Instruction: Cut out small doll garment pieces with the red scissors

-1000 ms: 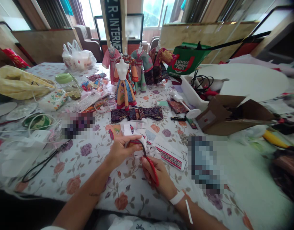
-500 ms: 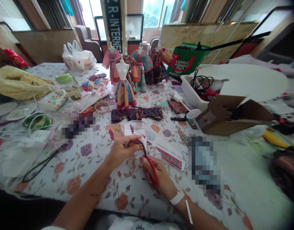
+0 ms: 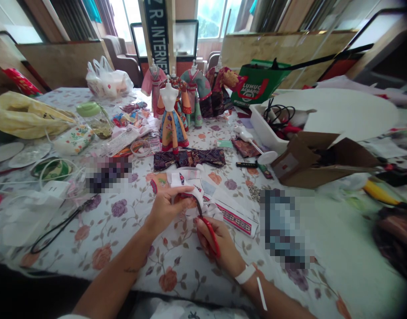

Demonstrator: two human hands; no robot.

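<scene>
While right hand closes round red-handled scissors, left hand pinches white printed fabric firm against blades, cloth held just above floral-covered worktop, steadied close to cut line.

**Head view: covered, cut-off and unresolved items**

Two pixelated patches hide whatever lies on the worktop, one on each side of the hands; contents unreadable. The left hand covers part of the white fabric piece. The right hand wraps the red-handled scissors; their blades disappear into the fabric, tips not visible. Banner cut off by the top edge, only "R-INTERNET" legible. Cardboard box interior too dark to resolve. Dark heap at right edge blurred, kind unknown. Left forearm and right forearm run out of frame at the bottom.
</scene>
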